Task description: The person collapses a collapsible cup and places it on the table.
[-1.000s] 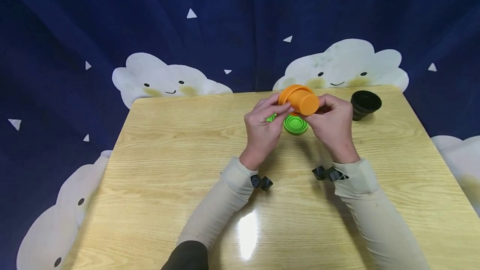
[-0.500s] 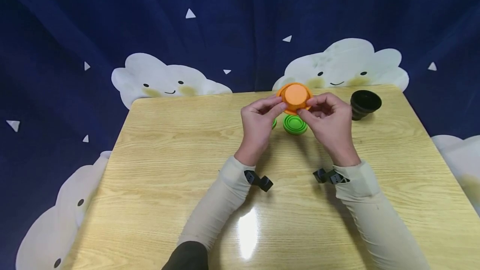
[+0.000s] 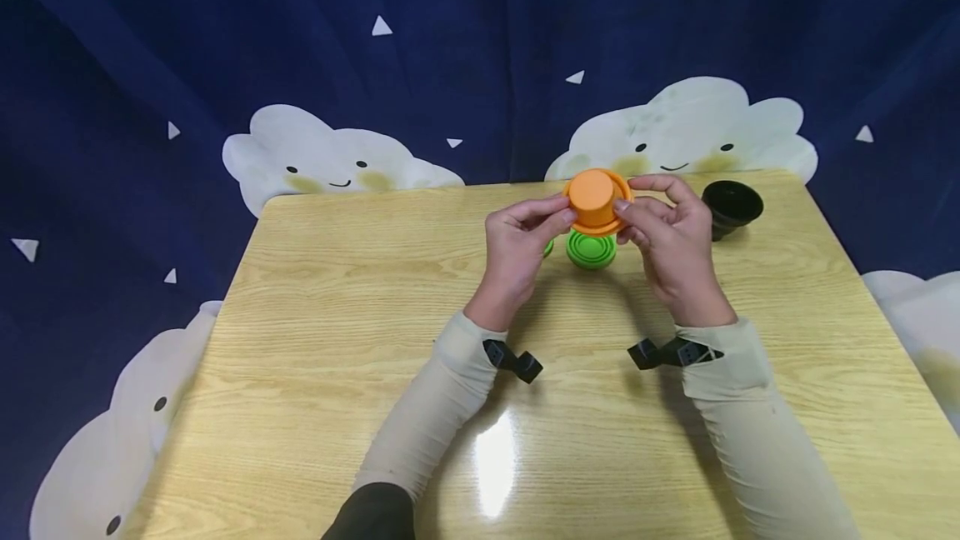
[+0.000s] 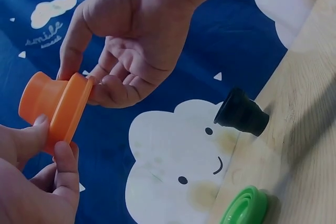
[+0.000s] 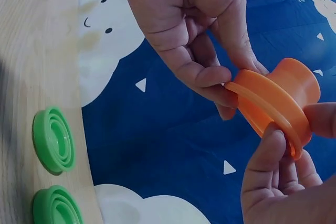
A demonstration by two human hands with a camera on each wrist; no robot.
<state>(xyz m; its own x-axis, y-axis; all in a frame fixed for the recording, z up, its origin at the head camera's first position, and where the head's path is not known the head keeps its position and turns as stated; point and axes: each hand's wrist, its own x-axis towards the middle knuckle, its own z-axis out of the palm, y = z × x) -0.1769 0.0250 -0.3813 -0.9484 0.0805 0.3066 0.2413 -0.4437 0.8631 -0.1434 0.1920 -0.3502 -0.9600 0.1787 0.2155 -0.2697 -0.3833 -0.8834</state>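
Both the right hand [image 3: 677, 244] and the orange collapsible cup [image 3: 592, 190] have shifted slightly rightward since half a second ago. Right thumb and bent fingers pinch the cup's rim, index finger straighter. Left hand [image 3: 517, 244] pinches the opposite side between thumb and fingers. Below the cup lie green folded cups [image 3: 591, 250]; right of it stands a black cup [image 3: 732, 205].

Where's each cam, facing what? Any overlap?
Head-worn: faces forward-down at the table; left hand, right hand, forearms show.
On left wrist: faces the orange cup; left hand lower left, right hand above.
On right wrist: faces same orange cup; right hand lower right, left hand above.
Both wrist views share orange cup, hands, blue backdrop.
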